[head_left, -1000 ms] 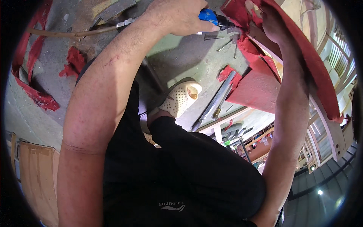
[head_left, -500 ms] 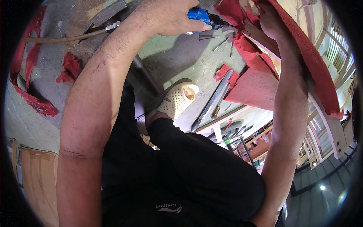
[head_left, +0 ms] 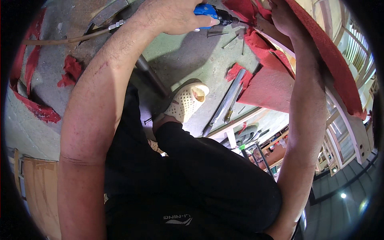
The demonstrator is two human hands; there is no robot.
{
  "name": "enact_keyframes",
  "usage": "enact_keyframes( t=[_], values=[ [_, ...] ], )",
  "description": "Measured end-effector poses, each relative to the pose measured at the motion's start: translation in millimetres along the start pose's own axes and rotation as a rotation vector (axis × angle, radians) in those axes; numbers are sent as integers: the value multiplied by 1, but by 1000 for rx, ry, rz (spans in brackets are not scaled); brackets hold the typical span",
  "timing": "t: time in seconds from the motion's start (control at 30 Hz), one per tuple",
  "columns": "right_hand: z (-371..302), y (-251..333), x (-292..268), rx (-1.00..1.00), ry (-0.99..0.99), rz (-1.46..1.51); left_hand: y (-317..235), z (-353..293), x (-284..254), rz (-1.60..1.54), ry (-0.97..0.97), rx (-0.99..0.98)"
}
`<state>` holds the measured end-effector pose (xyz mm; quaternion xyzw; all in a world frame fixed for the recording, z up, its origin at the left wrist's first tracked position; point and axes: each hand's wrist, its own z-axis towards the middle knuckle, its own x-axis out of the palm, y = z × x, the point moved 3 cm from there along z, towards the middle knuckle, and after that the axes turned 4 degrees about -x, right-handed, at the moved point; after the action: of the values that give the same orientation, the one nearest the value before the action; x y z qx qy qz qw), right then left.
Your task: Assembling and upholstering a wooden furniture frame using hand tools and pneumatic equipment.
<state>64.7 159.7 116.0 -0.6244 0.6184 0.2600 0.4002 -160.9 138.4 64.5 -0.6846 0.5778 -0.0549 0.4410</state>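
At the top of the view, my left hand (head_left: 176, 17) is closed round a blue power tool (head_left: 206, 16) with a black nose. Its thin bit points right and meets, or comes very near, a wooden rail (head_left: 276, 33) wrapped in red fabric; the exact contact is too small to tell. My right hand (head_left: 285, 22) grips the same wooden frame between the rail and a long red fabric strip (head_left: 326, 48). Its fingertips are partly hidden at the upper edge. Torn red fabric (head_left: 258, 44) hangs from the rail beneath the bit.
Several loose nails (head_left: 231, 41) lie on the concrete floor. Nearby are a flat metal bar (head_left: 224, 103), a screwdriver (head_left: 229, 115) and a red panel (head_left: 268, 89). A hose (head_left: 72, 41), a dark metal tube (head_left: 152, 78) and red scraps (head_left: 71, 70) lie left of my shoe (head_left: 188, 102).
My left hand and the blue tool have shifted slightly left and up in the picture, with the bit still by the rail. My right hand keeps its place on the frame.
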Motion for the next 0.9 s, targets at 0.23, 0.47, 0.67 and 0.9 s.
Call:
enact_keyframes(
  t=[0.23, 0.47, 0.67, 0.9],
  values=[
    [-1, -4, -1, 23, 4, 17, -4, -3, 2, -10, -18, -27],
    [-16, -7, -14, 104, 41, 89, -10, -16, -3, -46, -138, -23],
    [-27, -28, -8, 167, 66, 726, 12, -5, -7, -38, -124, -71],
    [-95, -33, 14, -254, -45, 710, 32, 3, 11, -95, -429, -13]
  ],
)
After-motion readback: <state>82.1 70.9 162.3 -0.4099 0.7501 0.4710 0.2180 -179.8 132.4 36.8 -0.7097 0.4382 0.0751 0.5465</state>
